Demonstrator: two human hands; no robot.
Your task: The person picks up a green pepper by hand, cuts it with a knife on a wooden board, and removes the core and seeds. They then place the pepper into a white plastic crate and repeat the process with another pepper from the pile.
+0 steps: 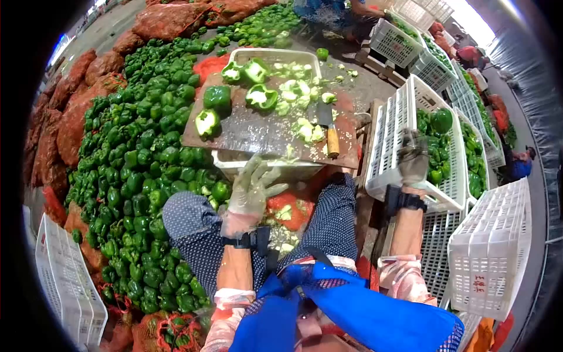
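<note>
Apparently between cuts, the pale-gloved left hand (pixel 251 192) spreads wide mid-frame, the grey-gloved right hand (pixel 413 158) shows right, grip unclear; cutting next needs the wooden-handled steel knife (pixel 331 132).

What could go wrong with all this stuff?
The knife lies with its handle near the front edge of the board, so a bump might drop it by the right leg. The cut pepper at the board's left edge could roll off. Loose peppers piled beside the board might roll underfoot.

Cut green peppers (pixel 261 97), knife (pixel 332 132) on board (pixel 240 130)
</note>
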